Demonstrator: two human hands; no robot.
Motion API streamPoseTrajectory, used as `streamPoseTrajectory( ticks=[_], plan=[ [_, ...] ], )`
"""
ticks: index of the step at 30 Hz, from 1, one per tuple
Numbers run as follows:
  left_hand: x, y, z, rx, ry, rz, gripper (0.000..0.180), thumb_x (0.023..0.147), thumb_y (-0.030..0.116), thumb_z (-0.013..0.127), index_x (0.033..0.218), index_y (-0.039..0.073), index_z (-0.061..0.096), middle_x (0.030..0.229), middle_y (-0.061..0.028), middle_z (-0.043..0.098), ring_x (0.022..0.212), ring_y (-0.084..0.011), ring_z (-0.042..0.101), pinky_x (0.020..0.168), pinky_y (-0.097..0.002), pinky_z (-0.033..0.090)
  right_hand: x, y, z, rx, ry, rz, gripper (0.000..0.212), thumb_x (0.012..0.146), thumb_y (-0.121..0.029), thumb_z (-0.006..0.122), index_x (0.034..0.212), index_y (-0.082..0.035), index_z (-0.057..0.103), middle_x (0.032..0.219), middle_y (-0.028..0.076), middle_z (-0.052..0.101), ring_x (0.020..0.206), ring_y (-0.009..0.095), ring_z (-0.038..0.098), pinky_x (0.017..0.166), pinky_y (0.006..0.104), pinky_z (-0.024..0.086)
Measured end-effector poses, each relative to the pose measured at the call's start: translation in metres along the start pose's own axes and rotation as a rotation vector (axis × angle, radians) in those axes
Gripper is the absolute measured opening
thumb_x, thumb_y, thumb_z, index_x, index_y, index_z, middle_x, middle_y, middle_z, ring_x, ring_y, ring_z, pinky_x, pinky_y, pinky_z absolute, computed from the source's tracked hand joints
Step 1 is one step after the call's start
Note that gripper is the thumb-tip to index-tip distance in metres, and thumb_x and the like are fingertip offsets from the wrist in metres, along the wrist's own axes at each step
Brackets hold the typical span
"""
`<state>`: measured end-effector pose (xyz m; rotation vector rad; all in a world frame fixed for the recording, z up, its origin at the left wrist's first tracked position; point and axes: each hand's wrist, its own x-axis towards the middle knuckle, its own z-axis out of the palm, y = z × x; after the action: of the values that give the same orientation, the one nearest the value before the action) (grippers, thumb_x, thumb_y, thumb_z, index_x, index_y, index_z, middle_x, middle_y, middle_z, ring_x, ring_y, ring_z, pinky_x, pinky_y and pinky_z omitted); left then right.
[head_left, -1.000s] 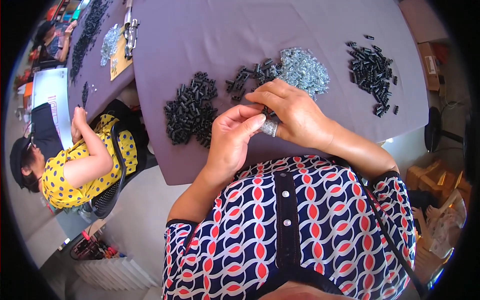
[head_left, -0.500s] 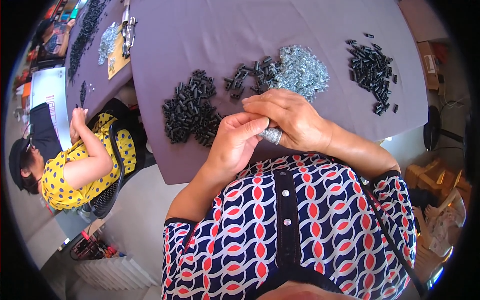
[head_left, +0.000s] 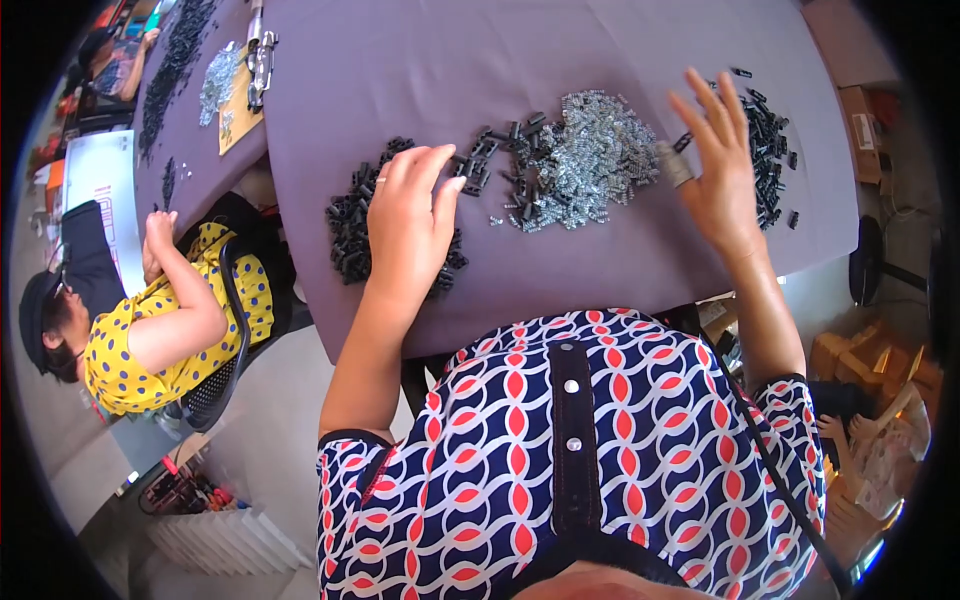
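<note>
My left hand (head_left: 410,215) is held over the left pile of small black plastic tube-like parts (head_left: 350,225). Its fingers reach forward, the thumb stands apart, and a ring shows on one finger. Between that hand and the other lies a heap of small silvery coil springs (head_left: 605,155), with more black parts (head_left: 480,165) along its left side. My right hand (head_left: 722,170) has its fingers spread wide beside the right pile of black parts (head_left: 768,150), and grey tape wraps its thumb. One black part (head_left: 683,142) is by the taped thumb tip; whether it touches the thumb I cannot tell.
A purple-grey cloth covers the table (head_left: 450,60). To the left, a person in a yellow dotted top (head_left: 180,330) sits at another table with black parts, springs and a wooden board (head_left: 238,110). Cardboard boxes (head_left: 858,125) stand beyond the right edge.
My hands were together in front of the springs and have parted. The left went to the left pile, the right toward the right pile and opened. A black part now shows by its thumb.
</note>
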<state>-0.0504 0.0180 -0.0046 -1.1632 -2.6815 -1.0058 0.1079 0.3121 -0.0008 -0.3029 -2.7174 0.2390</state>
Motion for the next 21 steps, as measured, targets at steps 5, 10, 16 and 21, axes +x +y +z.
streamPoseTrajectory(
  ticks=[5, 10, 16, 21],
  plan=[
    [0.012, -0.008, 0.007, 0.164, -0.114, 0.090, 0.022, 0.087, 0.008, 0.068, 0.108, 0.003, 0.068, 0.102, -0.0126, 0.067, 0.097, -0.0315, 0.064, 0.085, -0.0406, 0.051, -0.010, 0.041, 0.000, -0.165, -0.073, 0.118, 0.060, 0.080, -0.004, 0.071, 0.138, -0.006, 0.056, 0.154, 0.012, 0.041, 0.148, 0.039, 0.026, 0.120, 0.0485, 0.026],
    [0.007, -0.003, 0.012, 0.092, -0.178, 0.045, 0.018, 0.082, 0.004, 0.071, 0.099, 0.003, 0.065, 0.097, -0.0119, 0.065, 0.091, -0.0328, 0.063, 0.081, -0.0420, 0.051, -0.016, 0.039, 0.002, -0.058, 0.089, 0.173, 0.060, 0.075, -0.005, 0.077, 0.132, -0.011, 0.061, 0.150, 0.011, 0.047, 0.146, 0.039, 0.031, 0.117, 0.0490, 0.033],
    [-0.002, 0.003, 0.012, 0.046, -0.189, 0.048, 0.024, 0.083, 0.000, 0.070, 0.107, 0.002, 0.067, 0.093, -0.0114, 0.065, 0.085, -0.0266, 0.065, 0.076, -0.0360, 0.053, -0.030, -0.026, -0.006, 0.406, -0.122, -0.321, 0.028, 0.065, -0.002, 0.075, 0.093, -0.004, 0.073, 0.143, 0.013, 0.054, 0.145, 0.041, 0.034, 0.115, 0.0577, 0.035],
    [-0.007, 0.004, 0.008, 0.007, -0.169, -0.004, 0.027, 0.083, -0.001, 0.070, 0.109, 0.003, 0.067, 0.092, -0.0108, 0.065, 0.083, -0.0255, 0.065, 0.077, -0.0352, 0.052, -0.036, -0.031, 0.008, 0.440, -0.197, -0.338, 0.034, 0.062, 0.000, 0.072, 0.096, -0.003, 0.073, 0.144, 0.013, 0.052, 0.147, 0.041, 0.031, 0.115, 0.0578, 0.035]
  ],
)
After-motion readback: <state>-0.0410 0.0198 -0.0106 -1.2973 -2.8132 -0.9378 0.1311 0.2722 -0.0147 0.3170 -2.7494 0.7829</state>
